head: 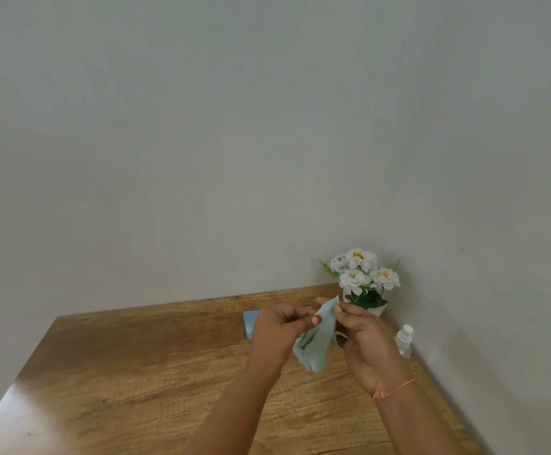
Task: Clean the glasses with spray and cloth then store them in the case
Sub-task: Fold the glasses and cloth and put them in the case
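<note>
Both hands, my left hand [279,331] and my right hand [367,348], pinch the pale green cloth [316,343] above the table's [136,372] far right corner, near the spray bottle [404,340].

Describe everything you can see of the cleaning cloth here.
The cloth is pale grey-green, thin and soft-looking, with a zigzag-cut edge at its top corner. It is bunched into loose folds and held in the air above the wooden table. The left hand and right hand both pinch it near the top; its lower end hangs free. What, if anything, lies inside the folds cannot be told.
</note>
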